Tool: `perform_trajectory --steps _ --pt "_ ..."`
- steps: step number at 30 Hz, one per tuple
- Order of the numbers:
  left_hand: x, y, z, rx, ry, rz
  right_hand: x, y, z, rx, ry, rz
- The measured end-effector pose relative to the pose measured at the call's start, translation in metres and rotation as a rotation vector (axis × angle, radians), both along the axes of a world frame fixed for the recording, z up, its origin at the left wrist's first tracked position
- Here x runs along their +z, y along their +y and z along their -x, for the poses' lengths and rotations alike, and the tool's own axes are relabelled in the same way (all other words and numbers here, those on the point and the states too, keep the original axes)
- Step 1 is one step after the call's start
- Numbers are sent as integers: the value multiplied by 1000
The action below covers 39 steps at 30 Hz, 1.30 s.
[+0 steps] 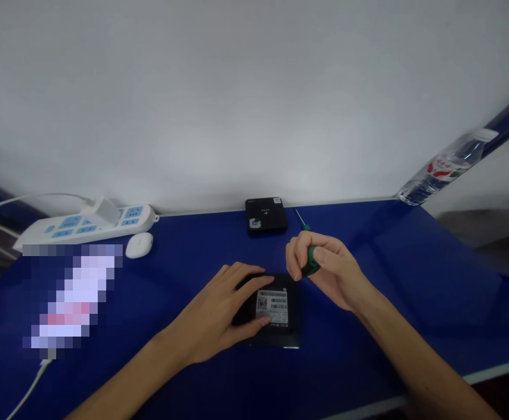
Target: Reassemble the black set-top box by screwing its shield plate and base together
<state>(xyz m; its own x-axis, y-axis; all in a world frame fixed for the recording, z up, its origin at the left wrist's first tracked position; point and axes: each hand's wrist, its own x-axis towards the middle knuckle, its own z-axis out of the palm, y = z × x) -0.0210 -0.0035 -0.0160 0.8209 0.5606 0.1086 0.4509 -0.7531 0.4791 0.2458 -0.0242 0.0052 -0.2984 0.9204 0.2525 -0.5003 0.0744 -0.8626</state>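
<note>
A flat black box (295, 312) with a white barcode label lies in front of me on the blue table. My left hand (232, 306) rests across its left part, fingers spread and thumb over the label. Just above its upper right corner, my right hand (324, 265) is closed around a green and black screwdriver handle (311, 261). The shaft and tip of this tool cannot be made out. Behind my right hand lies another thin screwdriver (302, 220), its green handle mostly hidden.
A second black box (265, 214) stands near the wall. On the left are a white power strip (75, 230) with a plugged-in charger, a white earbud case (139, 245), and a pixelated object (77, 297) with a white cable. A water bottle (449, 166) is at the back right.
</note>
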Motion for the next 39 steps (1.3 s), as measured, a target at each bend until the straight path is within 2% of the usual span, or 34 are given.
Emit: perform_trajectory --steps 7,15,24,39 --pt "0 -2 -1 24 -19 -14 -3 -1 1 26 47 27" --pt "2 0 1 0 10 -23 2 -2 3 62 37 -4" --pt "-2 -4 -1 26 -34 -31 -10 2 0 21 61 -11" --pt "-2 -2 -1 36 0 -21 -3 -2 6 74 142 24"
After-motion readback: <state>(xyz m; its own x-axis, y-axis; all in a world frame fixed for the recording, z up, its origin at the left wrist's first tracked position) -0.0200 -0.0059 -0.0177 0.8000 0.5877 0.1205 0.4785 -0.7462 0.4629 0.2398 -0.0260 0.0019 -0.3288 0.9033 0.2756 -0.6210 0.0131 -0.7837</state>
